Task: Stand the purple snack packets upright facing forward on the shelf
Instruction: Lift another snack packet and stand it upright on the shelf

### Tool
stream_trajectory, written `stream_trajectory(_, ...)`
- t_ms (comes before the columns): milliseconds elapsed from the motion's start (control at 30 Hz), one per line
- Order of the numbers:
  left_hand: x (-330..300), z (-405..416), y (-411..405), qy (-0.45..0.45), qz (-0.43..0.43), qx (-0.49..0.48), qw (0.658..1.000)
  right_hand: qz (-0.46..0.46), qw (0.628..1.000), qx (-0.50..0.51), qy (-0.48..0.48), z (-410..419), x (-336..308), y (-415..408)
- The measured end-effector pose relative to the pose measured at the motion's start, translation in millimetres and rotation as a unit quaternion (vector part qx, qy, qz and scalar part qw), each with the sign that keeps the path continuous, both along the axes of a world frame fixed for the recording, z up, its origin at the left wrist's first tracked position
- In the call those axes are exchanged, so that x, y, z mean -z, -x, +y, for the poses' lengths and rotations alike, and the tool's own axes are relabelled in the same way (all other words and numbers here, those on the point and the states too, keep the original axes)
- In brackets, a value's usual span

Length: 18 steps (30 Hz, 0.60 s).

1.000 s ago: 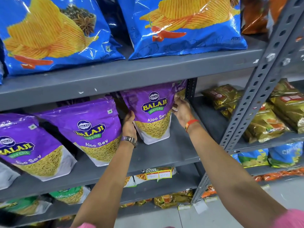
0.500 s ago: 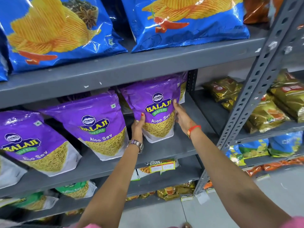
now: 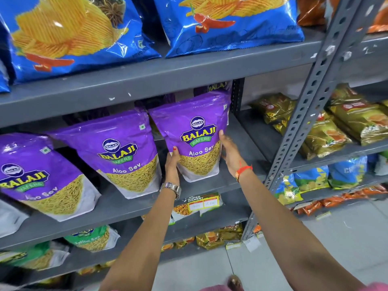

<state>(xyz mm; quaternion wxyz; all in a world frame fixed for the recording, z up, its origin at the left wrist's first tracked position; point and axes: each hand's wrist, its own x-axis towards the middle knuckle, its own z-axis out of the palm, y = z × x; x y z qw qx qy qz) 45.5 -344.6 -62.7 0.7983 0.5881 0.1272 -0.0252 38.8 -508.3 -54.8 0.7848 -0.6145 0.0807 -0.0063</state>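
Three purple Aloo Sev packets stand front-facing along the grey middle shelf (image 3: 210, 186). The rightmost purple packet (image 3: 195, 131) is upright between both my hands. My left hand (image 3: 172, 164) grips its lower left edge, thumb on the front. My right hand (image 3: 228, 153) presses flat against its right side. The middle purple packet (image 3: 119, 152) and the left purple packet (image 3: 35, 175) lean slightly back and to the left. More purple packets sit behind them in shadow; one top (image 3: 218, 87) shows behind the rightmost packet.
Big blue chip bags (image 3: 228, 24) fill the shelf above. A perforated grey upright (image 3: 310, 106) stands to the right, with gold packets (image 3: 327, 135) beyond it. A price label (image 3: 201, 203) hangs on the shelf edge. Green and yellow packets lie on lower shelves.
The rightmost purple packet has been pulled forward and set straighter between my hands. My left hand slid up its left edge; my right hand moved lower along its right side.
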Motion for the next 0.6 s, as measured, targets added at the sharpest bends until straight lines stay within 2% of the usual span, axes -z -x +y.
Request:
stream_trajectory(200,-3,-7,-3,0.0,0.025,0.008,1.0,0.025,0.999,-0.015,-0.013,5,6,4)
stream_trajectory(500,3,-51,-7,-0.013,0.032,0.095,0.995,0.001,0.991,0.121,-0.063,-30,11,8)
stream_trajectory(600,13,-70,-12,0.005,0.028,0.12,0.992,-0.003,0.989,0.136,-0.063,-46,10,12)
